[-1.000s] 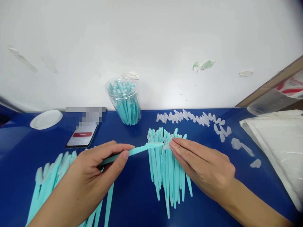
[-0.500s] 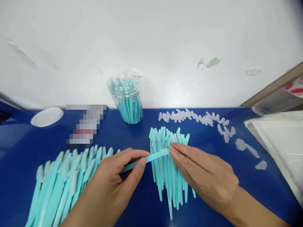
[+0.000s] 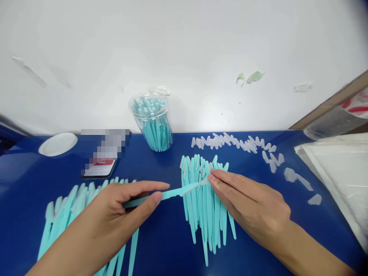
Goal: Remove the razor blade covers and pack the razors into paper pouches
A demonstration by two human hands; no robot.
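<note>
Your left hand (image 3: pixel 115 214) pinched teal razor stick (image 3: pixel 161 194) by handle, blade end pointing right over centre pile of teal sticks (image 3: pixel 205 199). Your right hand (image 3: pixel 253 211) held fingertips together on clear cap (image 3: pixel 203 181) at stick's tip. One clear jar of teal sticks (image 3: pixel 151 122) far centre; second teal pile (image 3: pixel 74 218) near left. Clear caps in row (image 3: pixel 232 142) far right, too many to count. One white lid (image 3: pixel 57 144), one phone (image 3: pixel 99 168) far left, screen writing unreadable. Blue counter (image 3: pixel 161 245).

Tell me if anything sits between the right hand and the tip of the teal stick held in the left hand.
Nothing visible does. The right hand has its fingers at the tip of the teal stick, which the left hand holds. The middle pile of teal sticks lies underneath, not between.
</note>
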